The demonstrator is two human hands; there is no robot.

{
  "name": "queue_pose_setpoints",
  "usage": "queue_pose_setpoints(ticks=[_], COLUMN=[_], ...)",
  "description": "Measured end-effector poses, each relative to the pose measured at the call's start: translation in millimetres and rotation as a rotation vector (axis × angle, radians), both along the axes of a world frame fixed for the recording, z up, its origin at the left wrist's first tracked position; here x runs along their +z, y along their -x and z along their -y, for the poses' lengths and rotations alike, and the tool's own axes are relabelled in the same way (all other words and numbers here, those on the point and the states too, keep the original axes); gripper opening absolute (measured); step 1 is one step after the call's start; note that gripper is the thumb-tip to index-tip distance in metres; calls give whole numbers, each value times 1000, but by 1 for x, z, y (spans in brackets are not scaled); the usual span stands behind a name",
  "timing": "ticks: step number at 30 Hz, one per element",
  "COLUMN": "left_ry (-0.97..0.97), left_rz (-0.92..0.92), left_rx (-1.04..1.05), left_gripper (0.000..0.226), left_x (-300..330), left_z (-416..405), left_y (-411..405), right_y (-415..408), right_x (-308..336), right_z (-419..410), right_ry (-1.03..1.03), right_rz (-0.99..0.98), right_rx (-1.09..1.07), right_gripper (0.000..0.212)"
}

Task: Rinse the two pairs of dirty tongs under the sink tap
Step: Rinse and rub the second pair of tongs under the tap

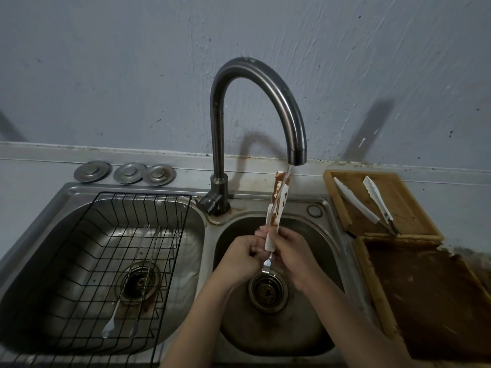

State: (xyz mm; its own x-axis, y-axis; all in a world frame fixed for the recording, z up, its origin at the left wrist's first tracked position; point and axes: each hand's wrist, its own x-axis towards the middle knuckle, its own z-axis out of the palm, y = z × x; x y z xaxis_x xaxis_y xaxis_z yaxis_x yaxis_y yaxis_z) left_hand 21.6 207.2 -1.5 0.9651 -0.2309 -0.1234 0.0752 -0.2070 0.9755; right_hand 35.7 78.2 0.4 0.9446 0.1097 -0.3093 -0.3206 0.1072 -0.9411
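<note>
Both hands, left hand (245, 257) and right hand (288, 254), are gripping the dirty tongs (277, 208) by the handle, tips raised into the tap (297, 152) stream so sauce is draining down. The other tongs (368, 204) are lying on the wooden tray (414, 208), well apart from the splashing.

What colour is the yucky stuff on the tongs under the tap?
Brown, smeared over the white tongs; the head view shows it.

Brushed metal tap (255, 83) & sink (210, 235), white plastic tongs (277, 205), wooden trays (342, 205).
</note>
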Motion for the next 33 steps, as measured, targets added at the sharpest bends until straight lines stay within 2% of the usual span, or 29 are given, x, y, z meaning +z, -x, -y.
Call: queue_pose_setpoints(ticks=[3,6,8,11,14,16,19,22,26,30,33], left_ry=[-22,-53,-63,-66,-61,-43,9,9,53,19,271], left_rz=[1,13,15,6,2,-14,-33,-44,-81,-103,-132], left_rx=[16,33,0,-14,-16,-2,-14,-64,-113,171,238], left_gripper=[25,28,32,37,36,34,44,47,41,23,16], left_x=[0,-1,1,3,3,3,4,9,12,8,8], left_z=[-1,-5,-6,-6,-7,-9,-9,-8,-10,-12,-10], left_y=[0,0,0,1,2,4,5,5,9,2,-6], right_y=[1,2,1,2,5,4,4,5,6,2,0], right_x=[-4,-3,-2,1,3,2,6,8,7,9,9], right_z=[-1,-1,-3,-6,-2,1,-1,-4,-2,2,3], right_ry=[-9,54,116,140,187,253,236,247,326,411,566], right_rz=[23,75,85,86,141,167,145,133,165,191,292], right_rx=[50,120,73,7,143,233,165,94,121,40,56], right_gripper=[19,25,14,29,18,23,17,32,35,40,45])
